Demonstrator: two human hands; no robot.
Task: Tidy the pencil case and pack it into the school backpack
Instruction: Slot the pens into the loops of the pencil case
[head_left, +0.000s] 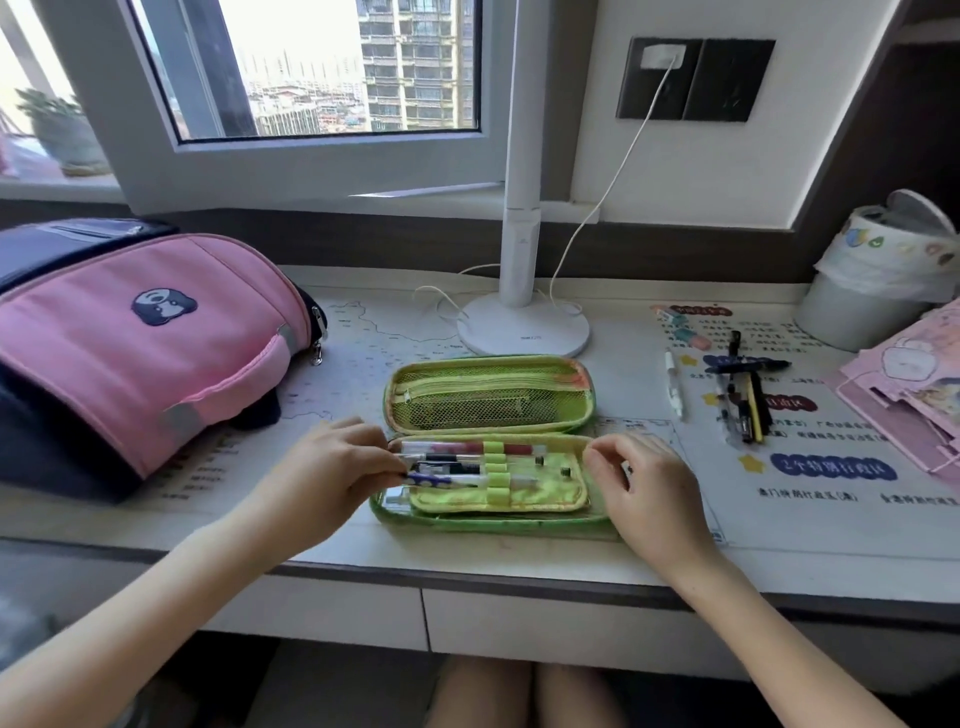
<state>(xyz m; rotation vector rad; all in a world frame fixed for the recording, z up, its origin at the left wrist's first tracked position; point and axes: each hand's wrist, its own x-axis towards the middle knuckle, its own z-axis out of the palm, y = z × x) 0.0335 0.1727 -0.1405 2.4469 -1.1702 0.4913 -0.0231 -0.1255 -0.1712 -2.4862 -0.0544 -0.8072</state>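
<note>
While the green pencil case (467, 521) lies open at the near middle of the desk (519, 551), its far half shows a mesh pocket (493, 402) and its near half holds pens (467, 448) under elastic loops (496, 470). The left hand (332, 467) pinches the end of a purple pen (441, 479); the right hand (644, 483) curls loosely at the case's right end, its hold unclear. A pink backpack (156, 338) lies left, loose pens (748, 400) right, a white lamp (524, 327) behind, below a window (322, 67).

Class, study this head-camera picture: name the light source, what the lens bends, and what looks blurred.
Head view: daylight comes through the white-framed window, its sky washed out; head view: the window frame leans and the pale desk bows at its edge, wide-angle distortion; head view: the left hand, pinching a purple-and-white pen in the open green fabric pencil case, looks soft.
</note>
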